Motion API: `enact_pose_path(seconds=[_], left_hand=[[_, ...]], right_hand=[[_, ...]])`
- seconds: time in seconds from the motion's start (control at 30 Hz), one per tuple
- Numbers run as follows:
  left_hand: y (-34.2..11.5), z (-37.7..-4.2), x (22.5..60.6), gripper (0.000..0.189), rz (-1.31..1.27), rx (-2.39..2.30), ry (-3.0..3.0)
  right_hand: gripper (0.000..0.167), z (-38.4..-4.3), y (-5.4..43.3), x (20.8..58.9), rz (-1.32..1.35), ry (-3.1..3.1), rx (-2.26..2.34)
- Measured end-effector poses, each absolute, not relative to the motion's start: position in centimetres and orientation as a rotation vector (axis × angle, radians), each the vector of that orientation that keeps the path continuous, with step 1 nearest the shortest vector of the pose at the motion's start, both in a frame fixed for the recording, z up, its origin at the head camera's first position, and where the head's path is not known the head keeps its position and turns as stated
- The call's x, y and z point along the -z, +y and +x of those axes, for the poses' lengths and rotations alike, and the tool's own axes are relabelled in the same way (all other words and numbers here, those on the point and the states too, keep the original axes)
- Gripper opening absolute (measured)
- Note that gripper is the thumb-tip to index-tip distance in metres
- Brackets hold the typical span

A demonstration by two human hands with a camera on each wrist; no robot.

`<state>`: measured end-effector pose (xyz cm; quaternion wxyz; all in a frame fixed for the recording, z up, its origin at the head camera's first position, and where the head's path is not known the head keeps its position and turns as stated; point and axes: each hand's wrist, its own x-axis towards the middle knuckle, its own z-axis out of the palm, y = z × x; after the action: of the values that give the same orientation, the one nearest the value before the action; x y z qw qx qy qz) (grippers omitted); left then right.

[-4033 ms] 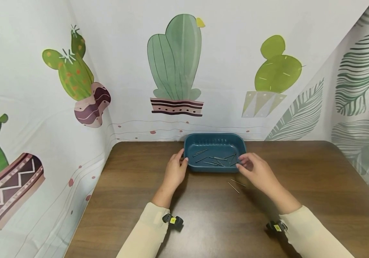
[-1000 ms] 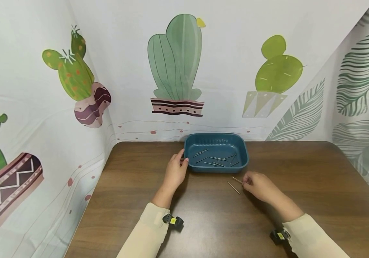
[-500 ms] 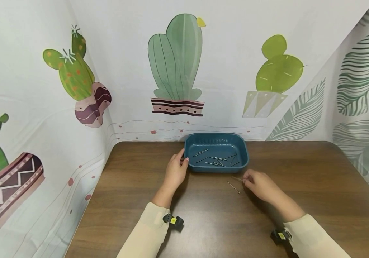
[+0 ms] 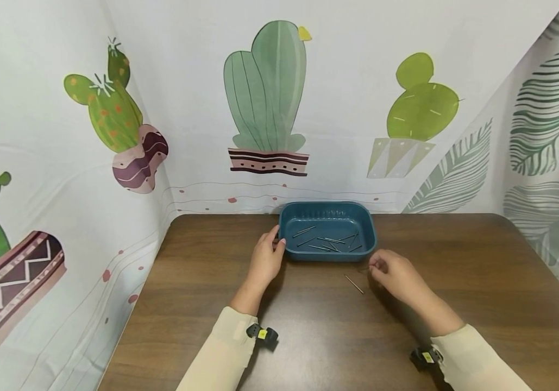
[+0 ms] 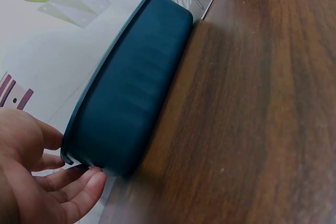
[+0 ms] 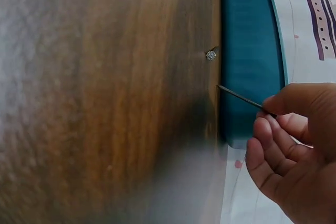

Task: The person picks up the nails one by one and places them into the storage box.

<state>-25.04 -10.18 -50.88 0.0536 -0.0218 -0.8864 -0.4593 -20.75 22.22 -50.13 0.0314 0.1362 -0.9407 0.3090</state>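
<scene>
A dark teal rectangular tray (image 4: 328, 257) stands at the back of the table with several thin metal nails (image 4: 331, 240) scattered on its floor. At its left end my left hand (image 4: 265, 259) holds the rim, thumb and fingers on either side of the end wall (image 5: 126, 93). Just off the tray's front right corner, my right hand (image 4: 396, 276) pinches one nail (image 6: 242, 98) between thumb and fingertips. That nail slants, its free end pointing down close over the wood. Another nail (image 4: 355, 284) lies on the table in front of the tray, its patterned head (image 6: 210, 55) facing the right wrist camera.
The brown wooden table (image 4: 289, 336) reaches back to a white cloth wall printed with cacti (image 4: 269, 98) and leaves. Both forearms, in cream sleeves with black wrist cameras (image 4: 263, 335), come in from the front.
My right hand has left the tray's right end for the table, taken hold of one of two nails there and raised it slightly. My left hand stays at the tray.
</scene>
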Motion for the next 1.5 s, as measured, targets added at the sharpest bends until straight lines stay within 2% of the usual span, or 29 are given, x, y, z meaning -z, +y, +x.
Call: enact_pose_path(seconds=[0.83, 1.5], left_hand=[[-10.2, -25.0, 50.9, 0.048, -0.065, 1.396, -2.689], [-10.1, -25.0, 50.8, 0.048, -0.061, 1.422, -2.681]], right_hand=[[0.017, -21.2, 21.5, 49.7, 0.516, -2.577, -0.914], [0.018, -22.3, 20.4, 48.0, 0.57, -2.476, -0.92]])
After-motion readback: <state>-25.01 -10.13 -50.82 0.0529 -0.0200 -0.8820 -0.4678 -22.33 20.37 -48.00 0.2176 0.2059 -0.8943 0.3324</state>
